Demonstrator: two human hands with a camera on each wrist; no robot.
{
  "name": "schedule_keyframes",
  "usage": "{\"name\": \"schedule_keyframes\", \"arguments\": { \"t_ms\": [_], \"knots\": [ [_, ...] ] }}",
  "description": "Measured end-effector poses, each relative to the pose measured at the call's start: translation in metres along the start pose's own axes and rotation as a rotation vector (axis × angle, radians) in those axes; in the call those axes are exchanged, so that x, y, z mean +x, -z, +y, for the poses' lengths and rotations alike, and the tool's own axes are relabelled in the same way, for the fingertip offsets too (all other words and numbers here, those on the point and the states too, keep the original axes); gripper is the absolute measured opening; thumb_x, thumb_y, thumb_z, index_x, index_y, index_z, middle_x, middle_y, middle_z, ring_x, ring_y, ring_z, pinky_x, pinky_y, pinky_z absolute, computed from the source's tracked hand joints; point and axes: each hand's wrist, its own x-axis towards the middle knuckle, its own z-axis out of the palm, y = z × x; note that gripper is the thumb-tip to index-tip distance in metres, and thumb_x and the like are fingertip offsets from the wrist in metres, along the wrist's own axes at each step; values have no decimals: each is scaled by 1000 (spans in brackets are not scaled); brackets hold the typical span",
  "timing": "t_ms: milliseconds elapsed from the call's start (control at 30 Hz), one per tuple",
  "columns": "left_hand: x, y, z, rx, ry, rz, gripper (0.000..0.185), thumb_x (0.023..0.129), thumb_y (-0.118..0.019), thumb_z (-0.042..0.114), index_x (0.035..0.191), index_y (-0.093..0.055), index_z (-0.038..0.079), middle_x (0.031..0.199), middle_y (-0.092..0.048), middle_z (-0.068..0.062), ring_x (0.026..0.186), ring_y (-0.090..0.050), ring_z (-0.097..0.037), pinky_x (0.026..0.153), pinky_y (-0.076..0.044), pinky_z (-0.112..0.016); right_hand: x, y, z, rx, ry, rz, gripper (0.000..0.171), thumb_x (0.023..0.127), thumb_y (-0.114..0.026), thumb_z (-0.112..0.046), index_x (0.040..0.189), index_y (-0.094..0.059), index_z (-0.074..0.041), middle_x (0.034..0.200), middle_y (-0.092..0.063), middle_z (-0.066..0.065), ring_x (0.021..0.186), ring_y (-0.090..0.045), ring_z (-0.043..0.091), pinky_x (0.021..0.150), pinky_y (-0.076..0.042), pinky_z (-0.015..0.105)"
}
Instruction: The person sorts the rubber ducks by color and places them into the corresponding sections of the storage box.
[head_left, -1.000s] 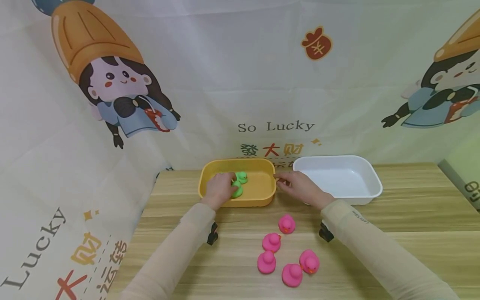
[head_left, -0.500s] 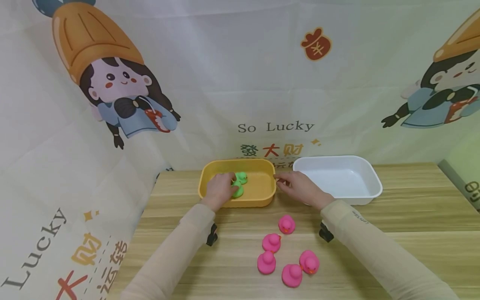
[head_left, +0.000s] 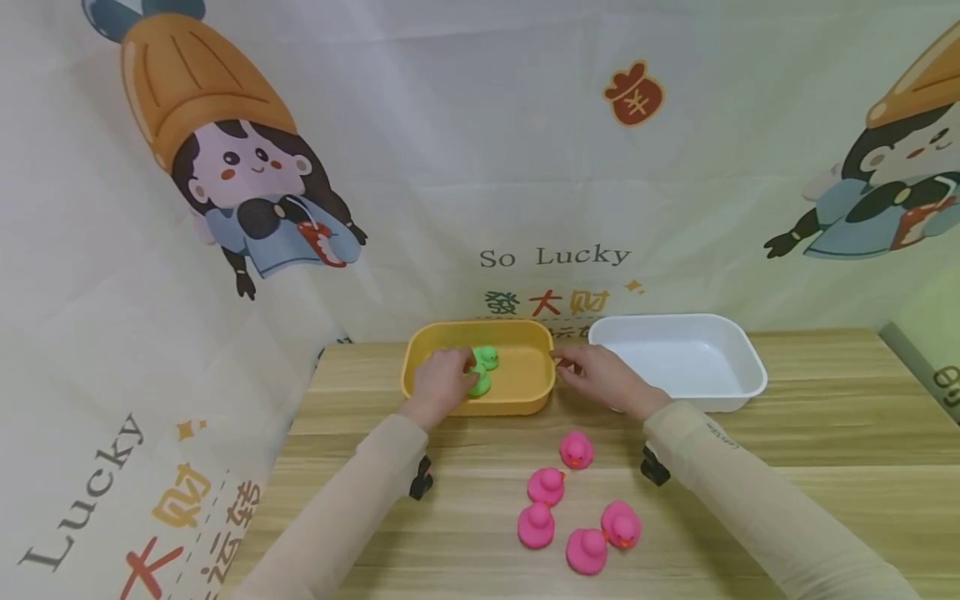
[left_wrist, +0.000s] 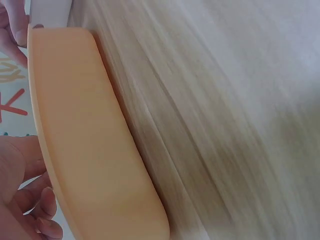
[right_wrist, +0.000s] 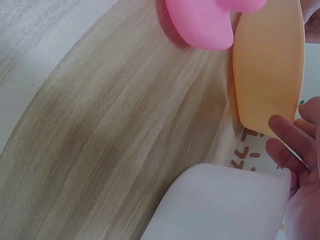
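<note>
A yellow plastic tub (head_left: pixel 517 406) stands at the back of the table with two green rubber ducks in it. My left hand (head_left: pixel 441 377) reaches over its near-left side; thumb and forefinger pinch the nearer green duck (head_left: pixel 481 385). Just behind lies the other green duck (head_left: pixel 489 356). In the left wrist view, the tub wall hides the ducks, and the other fingers (left_wrist: pixel 47 205) are curled above the rim. At the tub's right end, my right hand (head_left: pixel 602 375) has loosely bent fingers, the forefinger touching the rim and nothing held.
To the right stands a white tub (head_left: pixel 708 403), partly behind my right hand. Several pink rubber ducks lie on the wooden table in front, the nearest to the tubs being one pink duck (head_left: pixel 576 451). A printed cloth (head_left: pixel 420 208) hangs behind the table.
The head view has shifted slightly, so everything appears a little further right and lower. Both hands and the ducks keep about the same places relative to the tubs.
</note>
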Motion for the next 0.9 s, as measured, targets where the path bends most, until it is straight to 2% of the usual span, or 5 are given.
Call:
{"name": "schedule_keyframes", "arguments": {
  "t_ms": [133, 367, 567, 733, 900],
  "knots": [
    [-6, 0, 5, -20, -51, 33, 18, 97, -75, 19, 109, -75, 6, 102, -76, -6, 98, -70, -30, 79, -58, -46, -2, 3, -3, 2, -2, -5, 34, 103, -62, -14, 134, -67, -1, 108, -75, 9, 95, -67, 21, 86, -58, 40],
    [-8, 2, 17, -43, -130, 58, 17, 96, -76, 18, 108, -75, 6, 100, -77, -5, 96, -71, -28, 79, -58, -43, -9, 12, -8, 39, 1, 36, 31, 103, -62, -12, 132, -69, -5, 102, -75, 7, 89, -64, 18, 83, -56, 39],
    [-4, -1, 32, -82, -174, 40, 17, 98, -74, 19, 108, -75, 6, 100, -76, -6, 92, -71, -24, 77, -58, -38, -24, 20, -8, 0, 40, 87, 23, 102, -63, -9, 122, -72, -2, 96, -74, 4, 87, -66, 19, 82, -57, 41],
    [0, -5, 49, -108, -215, 20, 17, 99, -73, 20, 107, -74, 6, 99, -76, -6, 94, -69, -26, 81, -57, -39, -40, 26, -6, -20, 80, 105, 19, 101, -65, -7, 116, -73, -1, 100, -75, 6, 91, -69, 22, 85, -58, 43],
    [5, -11, 65, -131, -228, -9, 16, 100, -72, 22, 108, -74, 8, 101, -76, -4, 95, -67, -24, 81, -56, -37, -57, 32, -2, -22, 122, 106, 19, 99, -67, -7, 116, -73, -3, 104, -76, 6, 91, -68, 20, 82, -58, 40]
  ]
}}
